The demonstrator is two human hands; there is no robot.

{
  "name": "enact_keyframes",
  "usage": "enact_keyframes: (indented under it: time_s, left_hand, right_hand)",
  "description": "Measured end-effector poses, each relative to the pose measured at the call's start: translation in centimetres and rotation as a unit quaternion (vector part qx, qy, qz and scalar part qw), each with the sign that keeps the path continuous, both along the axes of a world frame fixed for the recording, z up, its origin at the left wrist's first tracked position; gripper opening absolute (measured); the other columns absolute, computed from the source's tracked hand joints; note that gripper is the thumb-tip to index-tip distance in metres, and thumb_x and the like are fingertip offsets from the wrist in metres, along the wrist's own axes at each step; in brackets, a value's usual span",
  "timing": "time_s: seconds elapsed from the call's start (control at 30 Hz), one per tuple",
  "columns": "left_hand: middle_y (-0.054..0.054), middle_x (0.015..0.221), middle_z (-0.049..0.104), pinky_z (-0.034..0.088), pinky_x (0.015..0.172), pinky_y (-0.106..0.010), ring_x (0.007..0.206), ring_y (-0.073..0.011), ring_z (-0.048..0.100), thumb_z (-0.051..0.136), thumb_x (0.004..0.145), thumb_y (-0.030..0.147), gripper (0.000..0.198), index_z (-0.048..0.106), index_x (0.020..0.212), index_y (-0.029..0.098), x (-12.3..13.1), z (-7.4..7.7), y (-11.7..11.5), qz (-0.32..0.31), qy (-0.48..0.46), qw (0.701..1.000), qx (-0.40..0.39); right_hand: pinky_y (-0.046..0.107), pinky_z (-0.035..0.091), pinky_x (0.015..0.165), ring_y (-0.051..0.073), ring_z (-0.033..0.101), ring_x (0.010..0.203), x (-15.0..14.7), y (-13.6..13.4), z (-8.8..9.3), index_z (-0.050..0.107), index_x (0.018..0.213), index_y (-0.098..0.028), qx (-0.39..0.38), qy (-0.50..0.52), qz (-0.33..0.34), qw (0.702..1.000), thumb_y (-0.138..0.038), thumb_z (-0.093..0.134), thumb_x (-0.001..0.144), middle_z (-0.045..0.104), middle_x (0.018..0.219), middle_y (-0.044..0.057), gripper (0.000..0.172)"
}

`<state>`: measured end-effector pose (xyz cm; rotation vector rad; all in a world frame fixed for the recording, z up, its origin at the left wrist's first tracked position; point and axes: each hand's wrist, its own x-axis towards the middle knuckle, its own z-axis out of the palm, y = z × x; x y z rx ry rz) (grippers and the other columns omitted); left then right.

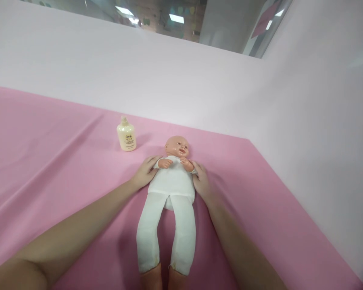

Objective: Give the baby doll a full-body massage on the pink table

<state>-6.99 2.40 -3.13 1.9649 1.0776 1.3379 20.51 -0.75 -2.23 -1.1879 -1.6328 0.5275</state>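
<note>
A baby doll (172, 181) lies on its back on a pink sheet, its head away from me and its feet toward me. It has a white cloth body and legs, with a bare plastic head, hands and feet. My left hand (147, 171) grips its side and arm at the left, just below the shoulder. On the other side my right hand (202, 181) is closed against the doll's right-hand arm and flank as I see it. Both sets of fingers are partly hidden by the doll. Its small hands rest bent over its chest.
A cream bottle (127, 137) with dark print stands upright to the left of the doll's head. The pink sheet (63, 169) has creases at the left. White walls (305, 100) rise behind and to the right, with a window (181, 20) at the top.
</note>
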Motion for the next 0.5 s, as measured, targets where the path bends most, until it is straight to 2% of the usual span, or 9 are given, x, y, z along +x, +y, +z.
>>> enact_keyframes:
  time_s: [0.5]
  left_hand:
    - [-0.007, 0.13, 0.065, 0.035, 0.114, -0.048, 0.127, -0.0299, 0.053, 0.058, 0.087, 0.027, 0.043, 0.062, 0.13, 0.026, -0.23, -0.18, -0.14, -0.002, 0.019, 1.0, 0.013]
  right_hand:
    - [0.045, 0.034, 0.119, 0.023, 0.051, 0.129, 0.01, 0.0, -0.03, 0.063, 0.132, -0.031, 0.006, -0.014, -0.007, 1.0, -0.009, 0.045, 0.075, 0.064, 0.131, 0.001, 0.064]
